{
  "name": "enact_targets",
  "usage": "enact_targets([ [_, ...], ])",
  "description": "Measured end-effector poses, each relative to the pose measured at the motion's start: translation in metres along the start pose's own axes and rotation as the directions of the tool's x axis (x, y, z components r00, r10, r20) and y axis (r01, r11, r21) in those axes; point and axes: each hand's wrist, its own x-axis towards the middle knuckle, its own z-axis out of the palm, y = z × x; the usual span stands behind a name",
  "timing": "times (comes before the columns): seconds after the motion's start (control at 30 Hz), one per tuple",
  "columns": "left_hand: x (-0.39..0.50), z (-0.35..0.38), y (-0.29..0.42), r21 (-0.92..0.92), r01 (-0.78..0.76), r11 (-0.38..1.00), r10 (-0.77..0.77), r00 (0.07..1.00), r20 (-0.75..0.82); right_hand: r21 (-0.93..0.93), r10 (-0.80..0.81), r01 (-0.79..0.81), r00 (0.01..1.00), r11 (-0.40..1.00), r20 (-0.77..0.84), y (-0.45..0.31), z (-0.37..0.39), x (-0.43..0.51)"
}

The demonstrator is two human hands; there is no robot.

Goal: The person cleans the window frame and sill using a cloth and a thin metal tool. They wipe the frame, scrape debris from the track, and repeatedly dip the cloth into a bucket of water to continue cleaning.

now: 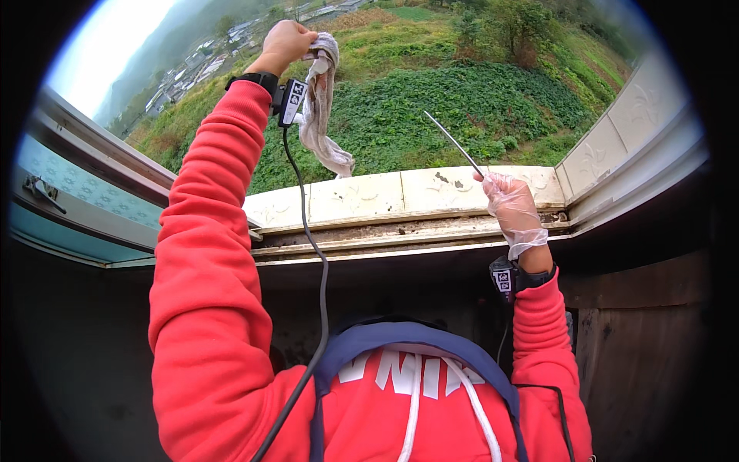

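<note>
My left hand (288, 43), bare, is raised beyond the window opening and pinches the top of a dirty white cloth (319, 104), which hangs down in folds. My right hand (511, 202) wears a thin clear plastic glove and is closed around a slender metal rod (453, 141); the rod points up and to the left, and its lower end is hidden in the fist. Below the hands runs the tiled outer sill (355, 196), with dark stains and chipped spots. The cloth's lower end hangs near the sill's outer edge; whether it touches cannot be told.
A grimy window track (398, 231) crosses in front of me. At left stands a patterned glass sash (109, 196) with a handle (43, 192); a tiled side wall (612, 133) rises at right. A black cable (324, 289) hangs from my left wrist device. Green slopes lie outside.
</note>
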Motion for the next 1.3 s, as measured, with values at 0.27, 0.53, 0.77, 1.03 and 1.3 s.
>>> enact_targets([
  [0.27, 0.028, -0.036, -0.012, -0.215, 0.042, 0.976, -0.058, 0.996, -0.071, -0.098, 0.004, 0.004, 0.997, 0.995, 0.080, 0.008, 0.014, 0.001],
  [0.53, 0.003, -0.095, 0.032, -0.697, -0.164, 0.698, 0.182, 0.982, -0.049, -0.623, -0.252, 0.225, 0.967, 0.749, 0.045, 0.000, 0.025, 0.002],
  [0.77, -0.015, -0.132, 0.073, -0.765, -0.125, 0.632, 0.139, 0.989, -0.047, -0.578, -0.123, 0.175, 0.984, 0.797, 0.129, 0.020, 0.050, 0.013],
  [1.03, -0.030, -0.164, 0.104, -0.795, -0.122, 0.594, 0.118, 0.991, -0.064, 0.217, -0.081, 0.104, 0.990, 0.971, -0.114, 0.055, 0.055, -0.016],
  [1.3, -0.042, -0.187, 0.131, -0.812, -0.125, 0.570, 0.103, 0.991, -0.080, -0.043, -0.034, 0.037, 0.997, 0.998, 0.068, 0.072, 0.065, -0.029],
])
